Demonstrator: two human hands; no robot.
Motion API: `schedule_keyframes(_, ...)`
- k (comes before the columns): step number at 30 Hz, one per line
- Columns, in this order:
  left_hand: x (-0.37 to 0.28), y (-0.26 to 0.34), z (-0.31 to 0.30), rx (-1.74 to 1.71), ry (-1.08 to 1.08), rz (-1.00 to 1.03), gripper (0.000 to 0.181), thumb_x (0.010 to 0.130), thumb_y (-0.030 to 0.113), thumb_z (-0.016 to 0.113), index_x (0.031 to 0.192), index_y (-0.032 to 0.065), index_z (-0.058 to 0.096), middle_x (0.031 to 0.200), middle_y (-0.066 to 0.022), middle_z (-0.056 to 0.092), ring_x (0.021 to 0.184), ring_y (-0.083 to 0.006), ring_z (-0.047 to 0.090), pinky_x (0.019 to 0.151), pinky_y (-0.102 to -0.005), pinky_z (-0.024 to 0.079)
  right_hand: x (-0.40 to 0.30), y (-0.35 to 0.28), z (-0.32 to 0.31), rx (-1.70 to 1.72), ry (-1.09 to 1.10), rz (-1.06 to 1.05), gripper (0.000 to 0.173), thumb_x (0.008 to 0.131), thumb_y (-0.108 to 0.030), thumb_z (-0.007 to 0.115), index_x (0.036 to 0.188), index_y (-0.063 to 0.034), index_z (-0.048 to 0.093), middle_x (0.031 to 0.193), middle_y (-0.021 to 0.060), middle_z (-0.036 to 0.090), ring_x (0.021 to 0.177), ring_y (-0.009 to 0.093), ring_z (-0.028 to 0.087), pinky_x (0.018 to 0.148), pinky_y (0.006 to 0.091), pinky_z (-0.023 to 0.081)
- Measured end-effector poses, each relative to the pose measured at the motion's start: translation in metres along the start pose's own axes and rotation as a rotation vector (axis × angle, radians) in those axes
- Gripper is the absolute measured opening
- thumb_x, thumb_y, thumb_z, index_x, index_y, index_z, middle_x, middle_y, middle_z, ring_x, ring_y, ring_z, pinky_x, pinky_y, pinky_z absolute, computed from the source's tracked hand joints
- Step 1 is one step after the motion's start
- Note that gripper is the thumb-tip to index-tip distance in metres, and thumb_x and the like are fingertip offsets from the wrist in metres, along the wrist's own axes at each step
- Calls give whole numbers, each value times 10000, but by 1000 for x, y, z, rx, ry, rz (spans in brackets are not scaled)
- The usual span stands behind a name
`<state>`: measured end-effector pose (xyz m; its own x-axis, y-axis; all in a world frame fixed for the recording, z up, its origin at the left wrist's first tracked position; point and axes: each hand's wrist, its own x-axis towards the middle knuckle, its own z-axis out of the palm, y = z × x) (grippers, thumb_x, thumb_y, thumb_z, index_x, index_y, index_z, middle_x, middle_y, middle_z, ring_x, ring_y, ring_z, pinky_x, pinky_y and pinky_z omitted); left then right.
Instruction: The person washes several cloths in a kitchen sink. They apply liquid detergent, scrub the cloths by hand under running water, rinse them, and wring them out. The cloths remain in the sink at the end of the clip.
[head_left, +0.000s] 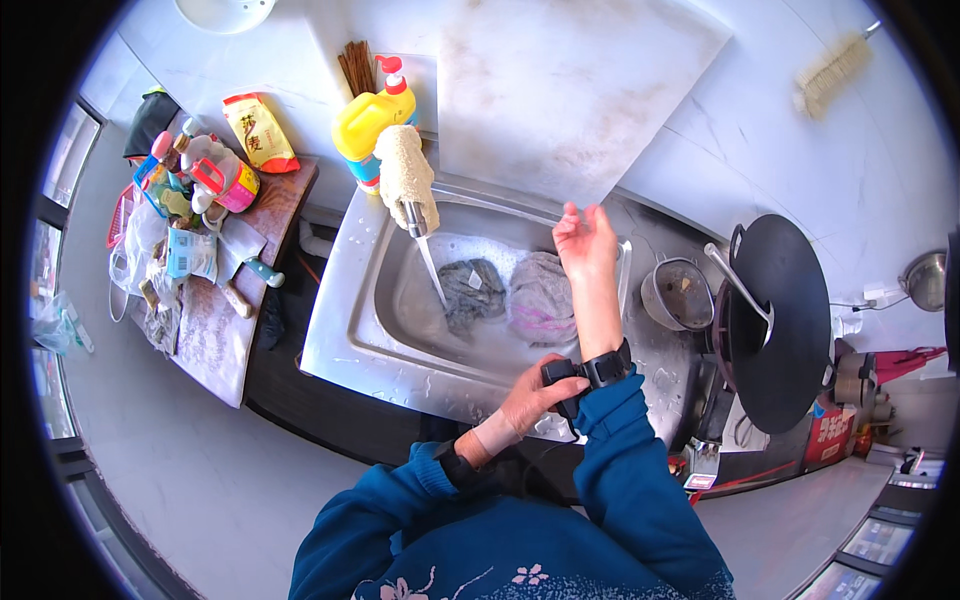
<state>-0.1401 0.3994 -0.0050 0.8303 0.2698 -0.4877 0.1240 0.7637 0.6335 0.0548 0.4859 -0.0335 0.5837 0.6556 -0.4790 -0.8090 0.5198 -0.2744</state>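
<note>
My left hand (529, 401) grips the black device (561, 382) strapped at my right wrist, beside a black band (606, 367). Raised over the sink's right side, my right hand (583, 244) has its palm up and fingers loosely curled, holding nothing. Below lies a stainless steel sink (367, 285) with sudsy water in it. A dark grey wet cloth (471, 289) and a lighter grey cloth (541, 296) with pink streaks sit in the water. Water (431, 270) runs from a faucet (414, 219) wrapped in a cream towel (405, 169).
A yellow pump bottle (371, 127) stands behind the faucet. To the left, a table (217, 352) bears bottles, bags, a cleaver (251, 262) and a yellow packet (259, 135). At right are a strainer basket (677, 292), a large black wok (784, 322) and a ladle (739, 289).
</note>
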Motion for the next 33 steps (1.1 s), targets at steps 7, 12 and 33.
schedule_keyframes(7,-20,-15,13,-114,-91,-104,424,800,235,627,1076,2,405,799,-112,595,619,-215,620,609,-318,520,-11,33,-41,-2337,-944,-1442,310,799,-128,527,1108,-144,533,900,54,505,781,224,506,678,347,406)
schedule_keyframes(12,-17,-34,2,-54,-59,-98,600,757,294,680,1168,-14,369,887,-131,579,726,-187,614,604,-286,533,-34,51,-54,-2315,-1008,-1410,302,740,-98,569,1037,-155,574,888,22,501,773,186,495,665,334,360)
schedule_keyframes(33,-89,146,-215,-448,714,1033,453,845,347,557,1185,75,433,1004,-189,591,775,-227,615,650,-299,506,-222,178,14,-1174,-721,606,509,768,-453,637,1024,-26,534,773,12,542,646,59,512,477,184,397)
